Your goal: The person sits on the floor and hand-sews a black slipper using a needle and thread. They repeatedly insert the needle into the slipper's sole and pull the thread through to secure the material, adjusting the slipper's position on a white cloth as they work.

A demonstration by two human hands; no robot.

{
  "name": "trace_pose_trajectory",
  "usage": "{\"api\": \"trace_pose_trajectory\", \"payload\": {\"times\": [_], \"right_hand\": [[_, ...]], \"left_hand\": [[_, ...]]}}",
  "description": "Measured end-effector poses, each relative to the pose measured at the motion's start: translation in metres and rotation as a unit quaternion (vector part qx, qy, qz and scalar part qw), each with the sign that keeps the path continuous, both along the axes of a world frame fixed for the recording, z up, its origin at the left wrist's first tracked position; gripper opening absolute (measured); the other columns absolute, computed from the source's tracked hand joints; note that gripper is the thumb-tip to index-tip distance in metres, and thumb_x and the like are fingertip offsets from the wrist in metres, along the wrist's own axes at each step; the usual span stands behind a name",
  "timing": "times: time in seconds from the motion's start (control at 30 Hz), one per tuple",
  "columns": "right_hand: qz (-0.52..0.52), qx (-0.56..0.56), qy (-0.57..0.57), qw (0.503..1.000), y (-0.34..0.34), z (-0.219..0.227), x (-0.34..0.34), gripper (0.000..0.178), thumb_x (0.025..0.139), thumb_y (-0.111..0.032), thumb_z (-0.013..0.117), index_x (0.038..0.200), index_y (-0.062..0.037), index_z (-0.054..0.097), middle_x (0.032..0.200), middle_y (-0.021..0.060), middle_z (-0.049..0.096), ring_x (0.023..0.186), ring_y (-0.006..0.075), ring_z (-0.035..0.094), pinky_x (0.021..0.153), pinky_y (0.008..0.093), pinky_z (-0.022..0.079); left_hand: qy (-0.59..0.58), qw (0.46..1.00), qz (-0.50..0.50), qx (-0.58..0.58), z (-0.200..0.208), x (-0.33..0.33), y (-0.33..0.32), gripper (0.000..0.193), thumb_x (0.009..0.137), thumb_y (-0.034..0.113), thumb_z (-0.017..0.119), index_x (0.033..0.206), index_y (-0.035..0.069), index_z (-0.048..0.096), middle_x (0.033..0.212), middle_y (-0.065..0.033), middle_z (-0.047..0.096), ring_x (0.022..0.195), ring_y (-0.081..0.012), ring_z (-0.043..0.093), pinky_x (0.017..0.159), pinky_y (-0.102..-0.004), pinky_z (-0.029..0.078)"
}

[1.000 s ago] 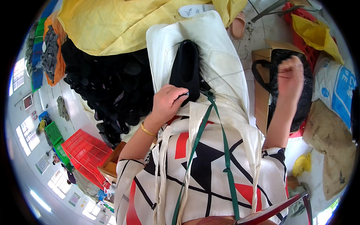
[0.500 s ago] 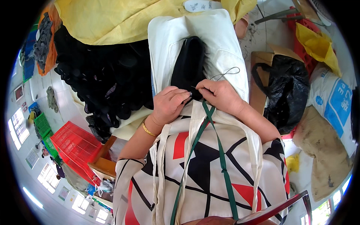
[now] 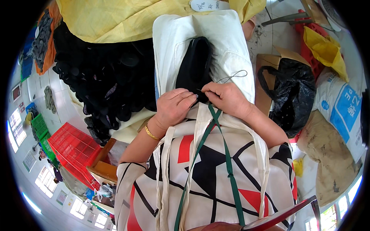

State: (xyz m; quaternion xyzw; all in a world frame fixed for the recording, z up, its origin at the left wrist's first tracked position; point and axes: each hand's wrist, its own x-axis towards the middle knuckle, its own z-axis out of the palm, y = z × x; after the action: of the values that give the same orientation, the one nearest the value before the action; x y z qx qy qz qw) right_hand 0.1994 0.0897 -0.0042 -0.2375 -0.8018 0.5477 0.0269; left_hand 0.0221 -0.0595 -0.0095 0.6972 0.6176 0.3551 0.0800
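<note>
A black slip-on shoe [image 3: 188, 63] lies on the white cloth [image 3: 165, 32] over my lap, its opening facing up. Bent over the near end of the shoe, my left hand [image 3: 175, 106] grips it with the fingers pressed together. My right hand [image 3: 226, 98] is closed in a pinch just beside it. From its fingertips a thin needle [image 3: 199, 90] points left toward the shoe's edge. A dark thread [image 3: 236, 75] loops up and away behind that hand. The spot where the needle meets the shoe is partly hidden by my fingers.
A large heap of black shoes [image 3: 104, 77] lies on my left. Yellow cloth [image 3: 111, 19] with a white insole [image 3: 209, 5] on it spreads ahead. To my right stand a cardboard box [image 3: 266, 82] and a black plastic bag [image 3: 295, 96]. A red crate [image 3: 71, 148] sits at the lower left.
My left hand has turned slightly, and its fingers now lie flatter over the shoe's near end. My right hand, the needle and the thread have barely moved.
</note>
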Motion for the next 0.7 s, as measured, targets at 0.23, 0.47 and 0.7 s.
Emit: {"api": "trace_pose_trajectory", "payload": {"times": [0.23,0.47,0.7], "right_hand": [[0.024,0.027,0.007,0.999,0.004,0.001,-0.003,0.015,0.09,-0.008,0.062,0.102,-0.0024,0.068,0.08,0.0155,0.069,0.068,0.0306,0.068,0.063,0.034,0.054],[0.057,0.013,-0.035,0.998,0.011,0.009,-0.017,0.012,0.088,-0.013,0.06,0.093,-0.0045,0.067,0.08,0.0171,0.068,0.073,0.0385,0.065,0.068,0.0449,0.053],[0.043,-0.075,-0.025,0.996,0.012,0.0,-0.012,0.012,0.093,-0.013,0.059,0.1,-0.0058,0.065,0.084,0.0166,0.069,0.078,0.0377,0.066,0.071,0.0414,0.052]], "left_hand": [[0.016,1.0,0.002,0.0,0.001,0.0,-0.001,0.028,0.066,0.004,0.081,0.092,0.007,0.07,0.087,-0.007,0.072,0.083,-0.0241,0.071,0.069,-0.0306,0.058],[0.026,1.0,0.006,-0.01,0.002,0.001,-0.002,0.027,0.067,0.005,0.081,0.091,0.008,0.071,0.088,-0.0061,0.072,0.083,-0.023,0.072,0.068,-0.0296,0.058],[-0.003,1.0,0.028,-0.011,0.001,0.003,-0.002,0.026,0.069,0.003,0.081,0.092,0.008,0.07,0.086,-0.0068,0.073,0.083,-0.0245,0.073,0.069,-0.0304,0.059]]}}
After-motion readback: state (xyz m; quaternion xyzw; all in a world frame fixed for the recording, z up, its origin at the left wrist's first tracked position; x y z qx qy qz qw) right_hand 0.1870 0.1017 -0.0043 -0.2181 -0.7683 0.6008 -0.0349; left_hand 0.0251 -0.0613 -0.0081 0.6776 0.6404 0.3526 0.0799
